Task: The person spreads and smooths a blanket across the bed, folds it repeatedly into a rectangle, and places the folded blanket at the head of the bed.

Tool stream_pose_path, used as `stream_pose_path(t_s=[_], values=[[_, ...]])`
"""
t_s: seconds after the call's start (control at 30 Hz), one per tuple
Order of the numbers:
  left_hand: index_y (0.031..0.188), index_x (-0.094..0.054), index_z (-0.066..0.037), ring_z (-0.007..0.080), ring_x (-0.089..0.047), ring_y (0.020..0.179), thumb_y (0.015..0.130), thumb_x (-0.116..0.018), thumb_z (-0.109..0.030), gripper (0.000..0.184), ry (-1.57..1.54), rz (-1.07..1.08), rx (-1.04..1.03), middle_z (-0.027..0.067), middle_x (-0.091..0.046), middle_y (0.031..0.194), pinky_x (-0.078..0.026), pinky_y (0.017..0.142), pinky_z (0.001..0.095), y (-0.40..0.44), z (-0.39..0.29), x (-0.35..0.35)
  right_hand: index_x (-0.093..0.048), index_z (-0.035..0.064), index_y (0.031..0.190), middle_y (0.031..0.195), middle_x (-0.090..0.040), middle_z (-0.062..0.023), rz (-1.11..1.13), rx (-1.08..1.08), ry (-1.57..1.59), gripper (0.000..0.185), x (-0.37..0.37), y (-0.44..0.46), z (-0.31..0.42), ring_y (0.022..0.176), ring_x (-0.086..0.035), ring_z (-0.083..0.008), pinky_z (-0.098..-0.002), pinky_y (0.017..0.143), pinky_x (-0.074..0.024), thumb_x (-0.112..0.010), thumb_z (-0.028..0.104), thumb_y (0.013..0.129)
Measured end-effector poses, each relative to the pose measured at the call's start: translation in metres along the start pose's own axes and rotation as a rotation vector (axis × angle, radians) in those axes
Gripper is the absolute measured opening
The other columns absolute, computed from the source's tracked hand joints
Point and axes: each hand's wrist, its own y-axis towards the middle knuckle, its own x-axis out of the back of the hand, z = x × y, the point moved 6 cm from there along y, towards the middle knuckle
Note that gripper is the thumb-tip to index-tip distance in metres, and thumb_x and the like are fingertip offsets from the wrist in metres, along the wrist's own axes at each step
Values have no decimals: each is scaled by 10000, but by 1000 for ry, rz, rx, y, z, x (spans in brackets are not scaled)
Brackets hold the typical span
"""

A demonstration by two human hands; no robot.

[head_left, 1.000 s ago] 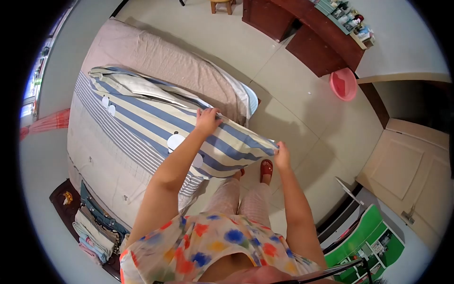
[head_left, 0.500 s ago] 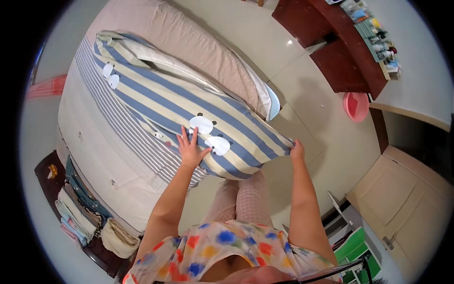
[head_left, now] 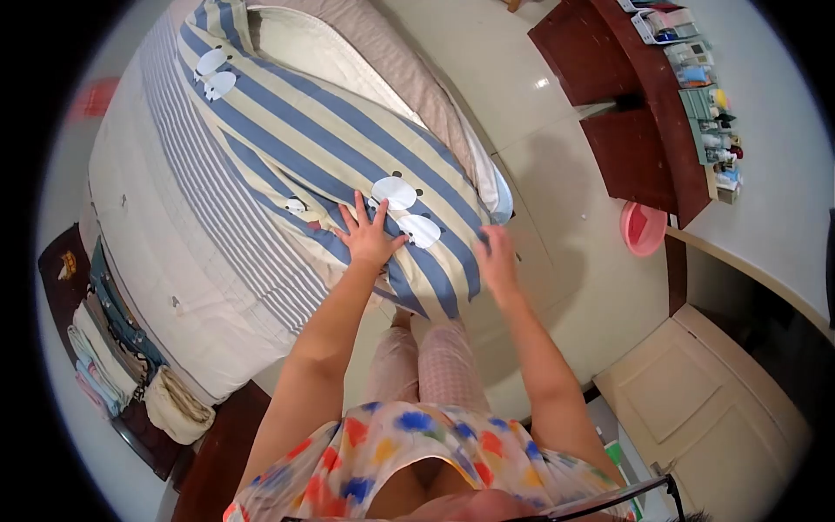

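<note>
A blue and cream striped cover with white panda faces lies over the bed, its near end hanging at the bed's corner. My left hand rests on it with fingers spread, beside two panda faces. My right hand is at the cover's right edge, blurred, so whether its fingers grip the edge cannot be made out. A white inner layer shows along the cover's far side. Beneath lies the bed's pale sheet with a band of thin stripes.
Folded clothes sit on a dark surface at the left. A dark red desk holds bottles and baskets. A pink basin stands on the tiled floor, near a beige door. My legs are against the bed's corner.
My left hand has gone from closed on the cover to spread flat on it. My right hand has moved inward with the cover's edge, which now hangs lower. The cover lies wider over the bed.
</note>
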Motion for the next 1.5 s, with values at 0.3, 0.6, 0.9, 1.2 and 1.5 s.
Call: stream_pose_path(t_s=[0.3, 0.6, 0.9, 1.2, 1.5], values=[[1363, -428, -204, 425, -150, 1374, 717, -754, -291, 729, -467, -277, -187, 163, -157, 1513, -223, 1064, 569, -23, 18, 34, -339, 148, 1405, 1478, -255, -153, 437, 29, -249, 955, -85, -40, 43, 1372, -200, -378, -571, 1063, -202, -749, 558, 645], [1376, -330, 2, 240, -444, 1123, 834, -657, -100, 641, -1254, -319, 369, 133, -430, 1262, -404, 954, 344, -95, 89, -80, -339, 154, 1404, 1478, -257, -148, 400, 75, -207, 937, -86, -42, 37, 1374, -199, -371, -531, 1092, -190, -758, 532, 656], [1367, -325, -136, 151, -526, 920, 795, -727, -231, 705, -1644, -48, 713, 56, -563, 1068, -415, 799, 318, -96, 91, -72, -345, 181, 1405, 1473, -264, -132, 333, 71, -208, 908, -75, -51, 48, 1365, -222, -366, -562, 1080, -195, -782, 452, 657], [1136, -572, 11, 168, -554, 884, 841, -597, -66, 306, -1410, 32, 152, 66, -547, 987, -476, 776, 285, -74, 45, -90, -292, 153, 1431, 1505, -194, -117, 223, -30, -303, 927, -79, -80, 103, 1391, -148, -386, -682, 1029, -181, -775, 391, 677], [1313, -433, -30, 337, -399, 1252, 788, -593, -139, 559, -527, -130, -482, 189, -433, 1338, -334, 1032, 420, -88, 3, -33, -464, 88, 1283, 1267, -481, -112, 38, 153, -293, 627, -84, -67, 95, 1197, -447, -342, -505, 943, -392, -656, 80, 687]])
